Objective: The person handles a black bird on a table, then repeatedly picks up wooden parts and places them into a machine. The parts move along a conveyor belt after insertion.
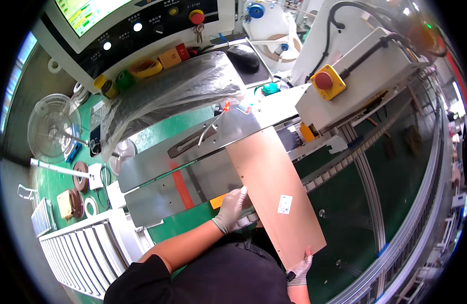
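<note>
A long copper-coloured panel (266, 175) with small holes along its edges and a white label (285, 204) slants across my front. Its far end lies over the metal worktable, while the near end reaches out toward my body. My left hand (230, 211), in a pale glove, closes on the panel's left edge, thumb on the rim; its fingers are hidden. At the near right corner my gloved right hand (301, 268) grips the panel, with fingertips over the edge. The steel worktable plate (147, 200) with a red stripe lies left of the panel.
Behind the worktable is a plastic-covered keyboard area (178, 88), with a black mouse (243, 58) and tape rolls (124, 80) nearby. A control console (152, 30) stands at the back. A red emergency button (323, 80) and a conveyor rail (340, 167) are on the right.
</note>
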### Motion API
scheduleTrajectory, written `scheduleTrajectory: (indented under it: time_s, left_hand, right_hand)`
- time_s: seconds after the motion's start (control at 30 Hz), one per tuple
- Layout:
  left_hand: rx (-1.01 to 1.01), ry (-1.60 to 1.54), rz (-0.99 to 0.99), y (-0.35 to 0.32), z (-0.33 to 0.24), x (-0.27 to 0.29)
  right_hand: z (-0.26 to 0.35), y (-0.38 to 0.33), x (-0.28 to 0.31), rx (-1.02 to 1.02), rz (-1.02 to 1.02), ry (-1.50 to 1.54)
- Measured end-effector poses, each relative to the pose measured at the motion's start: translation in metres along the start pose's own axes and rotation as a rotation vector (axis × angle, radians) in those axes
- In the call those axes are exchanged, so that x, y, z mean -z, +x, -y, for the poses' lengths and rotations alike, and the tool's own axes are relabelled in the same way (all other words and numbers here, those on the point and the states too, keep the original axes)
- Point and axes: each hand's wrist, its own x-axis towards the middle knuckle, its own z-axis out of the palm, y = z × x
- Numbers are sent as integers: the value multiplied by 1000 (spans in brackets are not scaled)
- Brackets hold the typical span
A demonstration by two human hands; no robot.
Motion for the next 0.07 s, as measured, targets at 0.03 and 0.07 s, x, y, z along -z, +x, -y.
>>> scheduleTrajectory:
  time_s: [0.03, 0.07]
  left_hand:
    - [-17, 36, -5, 7, 3, -5]
    - [-33, 72, -10, 16, 10, -7]
  right_hand:
    - [10, 6, -8, -14, 18, -11]
    - [20, 12, -17, -71, -4, 65]
